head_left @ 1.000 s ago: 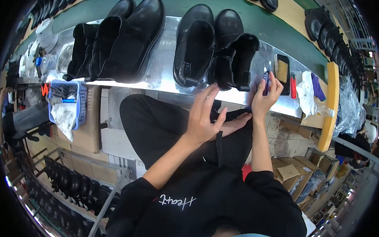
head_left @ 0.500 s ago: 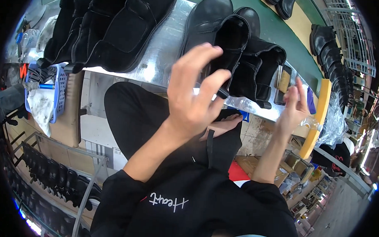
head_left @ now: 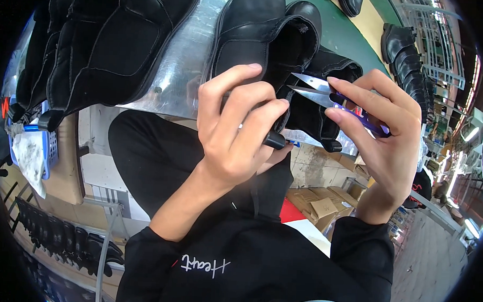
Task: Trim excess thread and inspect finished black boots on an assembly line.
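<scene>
My right hand [head_left: 383,116] pinches a pair of purple-handled thread snips [head_left: 354,111] between thumb and fingers. Their two pointed blades are apart and point left, over the opening of a black ankle boot [head_left: 294,46]. Curled around that boot's near edge is my left hand [head_left: 234,127], closed on it, its thumb hidden. A black pull tab [head_left: 274,140] sticks out below its fingers. Just right of this, another black boot [head_left: 307,108] lies with its opening toward me, partly behind the snips.
Several large black boots [head_left: 131,46] lie at the left of the shiny metal bench top [head_left: 173,58]. A blue basket [head_left: 50,147] with a white cloth hangs at the far left. More black boots [head_left: 407,58] line the right side. Cardboard boxes [head_left: 322,204] stand on the floor below.
My right hand has picked up the purple snips from the bench's right and brought them to the boot opening. My left hand's spread fingers have closed on the boot. The view has shifted right.
</scene>
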The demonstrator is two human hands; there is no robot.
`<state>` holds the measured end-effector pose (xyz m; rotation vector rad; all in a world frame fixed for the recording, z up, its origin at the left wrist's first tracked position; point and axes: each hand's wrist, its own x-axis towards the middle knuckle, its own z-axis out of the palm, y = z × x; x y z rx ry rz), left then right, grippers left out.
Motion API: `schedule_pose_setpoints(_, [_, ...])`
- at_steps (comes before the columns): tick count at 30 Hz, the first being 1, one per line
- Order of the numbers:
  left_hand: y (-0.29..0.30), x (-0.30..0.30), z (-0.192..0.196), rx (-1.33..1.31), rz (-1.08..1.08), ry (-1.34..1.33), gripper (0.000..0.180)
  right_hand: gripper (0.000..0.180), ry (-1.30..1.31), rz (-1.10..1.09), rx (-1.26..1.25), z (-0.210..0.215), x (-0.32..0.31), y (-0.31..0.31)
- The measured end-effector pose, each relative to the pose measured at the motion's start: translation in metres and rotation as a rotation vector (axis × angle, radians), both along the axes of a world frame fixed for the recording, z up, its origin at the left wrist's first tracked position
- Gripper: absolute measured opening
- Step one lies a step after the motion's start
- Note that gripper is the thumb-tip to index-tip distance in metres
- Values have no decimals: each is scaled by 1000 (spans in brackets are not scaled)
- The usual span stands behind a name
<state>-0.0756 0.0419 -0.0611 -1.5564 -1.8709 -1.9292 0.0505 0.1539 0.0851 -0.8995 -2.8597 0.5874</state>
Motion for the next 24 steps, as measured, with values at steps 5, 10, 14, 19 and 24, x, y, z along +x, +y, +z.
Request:
schedule_pose_setpoints(5, [13,4,-13,140,37,59,26,33,-53,-12,-2,6,-5,-1])
schedule_pose_setpoints(10, [16,6,-17,186,98,100,21,30,-72,37,-7,7,-9,0])
schedule_pose_setpoints(14, [20,7,-15,205,90,105,19,28,-102,5,-9,14,-11,0])
schedule_pose_setpoints(19, [20,-3,-12,147,55,165,19,26,-121,-6,-15,13,-10,1])
schedule_pose_setpoints(24, [17,0,-9,84,-2,109,20,24,-131,-25,-31,1,-14,-2])
